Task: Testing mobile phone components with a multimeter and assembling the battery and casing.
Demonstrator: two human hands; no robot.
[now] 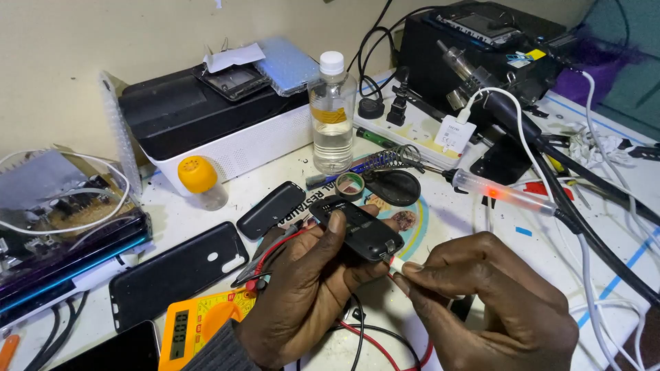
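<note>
Small black device [359, 227], a flat plastic unit with a port at its lower right corner, sits above the middle of the bench, gripped in the left hand [302, 288] with the thumb laid across its back. Just to its right, the right hand [491, 302] pinches a white plug [399, 264] between thumb and forefinger, its tip right at the port. Whether it is seated cannot be told. The step in hand looks like mating plug and port; that would call for holding the device steady and keeping the plug square to the opening.

Around them, from the left: a stack of circuit boards with white wire [62, 199], a black phone case [175, 271] lying flat, and a yellow multimeter [199, 323] whose red lead [275, 247] runs under the left hand. Behind stand a black-and-white box [220, 130], a yellow-capped jar [199, 180], and a clear bottle of liquid [332, 113]. Right of centre are a soldering-iron stand [392, 175] and a white power strip [419, 127], with a hot-air station [481, 55] at the far right.

The white worktable [619, 227] is crowded and marked with blue tape; a pale wall [82, 41] stands behind it.
</note>
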